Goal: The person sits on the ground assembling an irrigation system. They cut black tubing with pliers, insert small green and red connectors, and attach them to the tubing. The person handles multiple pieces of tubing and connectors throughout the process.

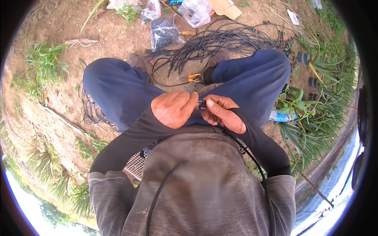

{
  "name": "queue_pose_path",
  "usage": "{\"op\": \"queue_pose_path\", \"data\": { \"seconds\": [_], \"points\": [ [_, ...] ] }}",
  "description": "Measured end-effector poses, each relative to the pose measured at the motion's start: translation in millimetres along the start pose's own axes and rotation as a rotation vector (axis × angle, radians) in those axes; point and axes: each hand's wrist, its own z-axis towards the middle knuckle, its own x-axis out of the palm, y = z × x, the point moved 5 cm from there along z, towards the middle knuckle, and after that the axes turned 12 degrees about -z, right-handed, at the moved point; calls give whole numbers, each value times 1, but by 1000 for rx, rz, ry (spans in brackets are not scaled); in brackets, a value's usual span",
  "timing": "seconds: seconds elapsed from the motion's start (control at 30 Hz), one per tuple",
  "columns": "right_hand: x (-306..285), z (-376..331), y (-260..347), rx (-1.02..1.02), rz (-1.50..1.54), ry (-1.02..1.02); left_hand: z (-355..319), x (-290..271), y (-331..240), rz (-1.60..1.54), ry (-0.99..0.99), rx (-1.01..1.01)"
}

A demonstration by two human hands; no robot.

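My left hand [173, 109] is closed, with the end of a thin black tube [148, 80] running out of it toward the ground ahead. Against its fingertips, my right hand [225, 114] pinches a small black fitting [203, 104] between thumb and fingers. The two hands meet over my lap, and the fingers partly hide where tube and fitting come together. A pair of pliers with orange-yellow handles [194, 78] lies just beyond the hands, between my legs. Beyond them spreads a tangled bundle of black tubes [220, 41], with small red and green pieces at the right-hand ends.
A clear bag of black parts [164, 33] lies on the soil ahead, near other plastic bags [195, 11] and a piece of cardboard [226, 8]. A plastic bottle [282, 116] lies right of my knee, beside spiky plants [315, 129]. More black tubing [94, 108] is coiled at the left.
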Motion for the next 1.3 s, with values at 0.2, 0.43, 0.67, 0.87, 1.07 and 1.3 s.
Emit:
{"op": "queue_pose_path", "data": {
  "seconds": [0.2, 0.43, 0.67, 0.87, 1.07, 1.3],
  "points": [
    [-6, -4, 0, -128, -386, -98, -1, 2, 5, -298, 70, -188],
    [0, -8, 13, -69, -332, -51, -7, 2, 6, -292, 178, -249],
    [1, -8, 16, -123, -671, -43, -11, 0, 4, -365, 136, -269],
    [1, -10, 11, -234, -680, -71, -15, 0, 3, -398, 195, -299],
    [13, -15, 22, -451, -842, -193, -22, 6, 8, -585, 207, -433],
    [16, -17, 35, -630, -967, -255, -18, 9, 15, -890, 286, -730]
  ]
}}
